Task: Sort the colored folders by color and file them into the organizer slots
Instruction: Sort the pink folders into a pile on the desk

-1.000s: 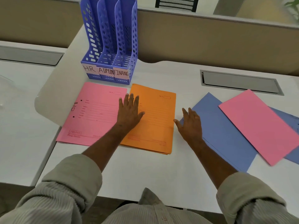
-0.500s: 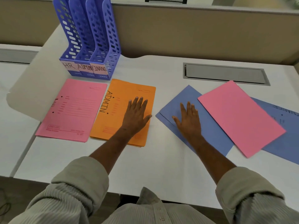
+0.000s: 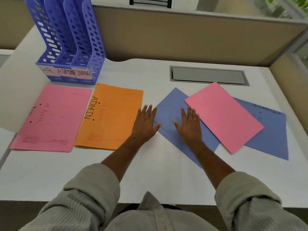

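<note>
Both hands lay flat with fingers straight and grasping nothing. The right hand (image 3: 189,125) pressed on the near blue folder (image 3: 173,104), its fingers (image 3: 188,112) pointing to the far side and ending just beside the left edge of the loose pink folder (image 3: 225,117). The left hand (image 3: 145,124) rested astride the right edge of the orange folder (image 3: 113,117), its fingers (image 3: 148,110) spread on the bare tabletop (image 3: 150,172) just left of the blue folder's corner; whether its thumb touched that folder could not be told.

The blue folder ran slantwise, its long axis from the far left toward the near right, and the loose pink folder lay across its right part on much the same slant. The right hand was plainly the nearer to both, so the next move looked likely to fall to it: the pink folder seemed to need lifting off before the blue could come free.

A second blue folder (image 3: 270,130) showed farther right, largely under the pink one, its handwriting upside down and hard to read. At left another pink folder (image 3: 53,117) lay beside the orange one marked ADMIN, its own lettering cut off by glare. On the far left stood the blue organizer (image 3: 70,47) with slots labelled HR, ADMIN and FINANC; no folder showed in its slots, though their depths were hard to see.
</note>
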